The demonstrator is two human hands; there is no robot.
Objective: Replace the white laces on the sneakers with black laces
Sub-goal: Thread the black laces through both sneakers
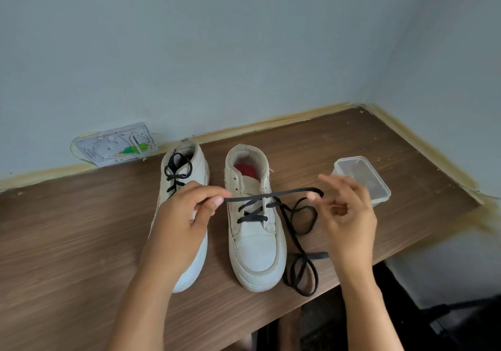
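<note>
I pinch one end of the black lace between the thumb and forefinger of my left hand, and the lace runs taut across to my right hand, where it bends round my fingertips; that hand's fingers are loosely curled and blurred, so I cannot tell how firmly they grip it. The stretched length hangs just above the right sneaker, which stands on the bench near its front edge, toe toward me. This lace already crosses the lower eyelets of that sneaker in two X shapes, while the upper eyelets are bare. The rest of the lace trails off the sneaker's right side and lies in loose loops on the bench near the front edge. The left sneaker stands just beside the right one, partly hidden by my left hand, with a black lace threaded up to its collar. A clear plastic container sits toward the bench's right edge, behind my right hand. A flat grey plate with a green scrap leans at the wall along the back edge.
</note>
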